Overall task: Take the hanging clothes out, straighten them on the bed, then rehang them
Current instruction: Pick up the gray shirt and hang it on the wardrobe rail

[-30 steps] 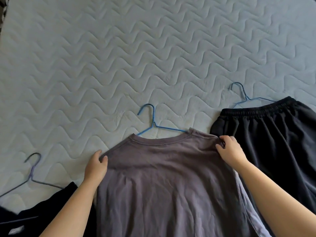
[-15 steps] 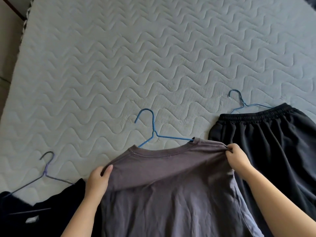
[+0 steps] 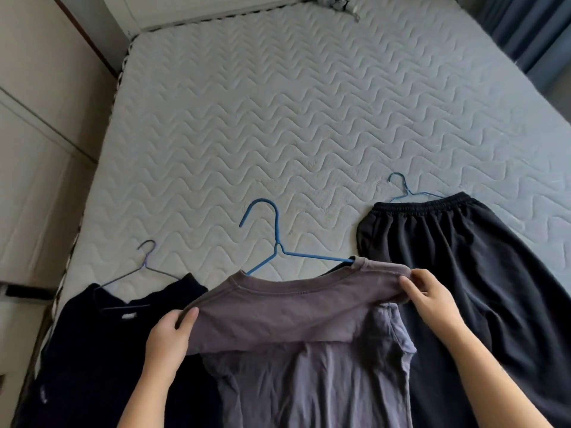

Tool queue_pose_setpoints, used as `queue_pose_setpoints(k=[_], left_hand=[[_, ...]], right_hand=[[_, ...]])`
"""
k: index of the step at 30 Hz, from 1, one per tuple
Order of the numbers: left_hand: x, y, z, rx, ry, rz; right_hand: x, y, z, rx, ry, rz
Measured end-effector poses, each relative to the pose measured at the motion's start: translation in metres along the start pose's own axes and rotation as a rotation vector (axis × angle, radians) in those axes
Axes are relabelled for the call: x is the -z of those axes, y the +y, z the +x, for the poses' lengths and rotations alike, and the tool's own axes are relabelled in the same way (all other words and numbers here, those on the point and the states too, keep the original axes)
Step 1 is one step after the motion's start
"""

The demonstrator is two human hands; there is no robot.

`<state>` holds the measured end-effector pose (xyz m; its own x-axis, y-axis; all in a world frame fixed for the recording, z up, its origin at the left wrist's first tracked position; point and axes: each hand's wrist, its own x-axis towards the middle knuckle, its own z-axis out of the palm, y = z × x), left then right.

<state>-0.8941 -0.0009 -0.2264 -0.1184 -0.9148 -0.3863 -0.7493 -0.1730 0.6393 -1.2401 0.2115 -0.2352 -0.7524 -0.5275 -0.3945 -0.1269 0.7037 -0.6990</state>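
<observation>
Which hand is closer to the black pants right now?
Right. The right hand pinches a shoulder of the grey shirt at the edge of the black pants; the left hand grips the opposite shoulder, across the shirt.

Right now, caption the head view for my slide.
Left hand and right hand hold a grey T-shirt by the shoulders above the bed, blue hanger at its collar.

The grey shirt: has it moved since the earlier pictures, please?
Yes. The shirt has risen off the mattress at its top, toward the person, away from the middle hanger.
</observation>
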Motion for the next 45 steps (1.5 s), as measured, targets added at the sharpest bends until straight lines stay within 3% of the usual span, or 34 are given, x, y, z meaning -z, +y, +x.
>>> queue_pose_setpoints(k=[11,20,25,35,43,45], left_hand=[[0.069,-0.033,-0.155,0.051,0.155,0.056],[0.078,-0.105,-0.262,0.159,0.233,0.133],[0.079,-0.156,-0.315,0.219,0.274,0.064],[0.128,-0.288,-0.46,0.39,0.488,-0.185],[0.153,-0.392,-0.631,0.603,0.613,-0.256],[0.159,-0.401,-0.661,0.631,0.713,-0.241]], right_hand=[[0.034,-0.007,-0.108,0.329,-0.101,-0.246],[0.021,0.012,-0.163,0.403,-0.434,-0.498],[0.0,0.0,-0.201,0.491,-0.496,-0.655],[-0.073,-0.029,-0.337,0.718,-0.576,-0.686],[-0.173,-0.049,-0.499,1.021,-0.835,-0.787],[-0.196,-0.056,-0.534,1.102,-0.892,-0.779]])
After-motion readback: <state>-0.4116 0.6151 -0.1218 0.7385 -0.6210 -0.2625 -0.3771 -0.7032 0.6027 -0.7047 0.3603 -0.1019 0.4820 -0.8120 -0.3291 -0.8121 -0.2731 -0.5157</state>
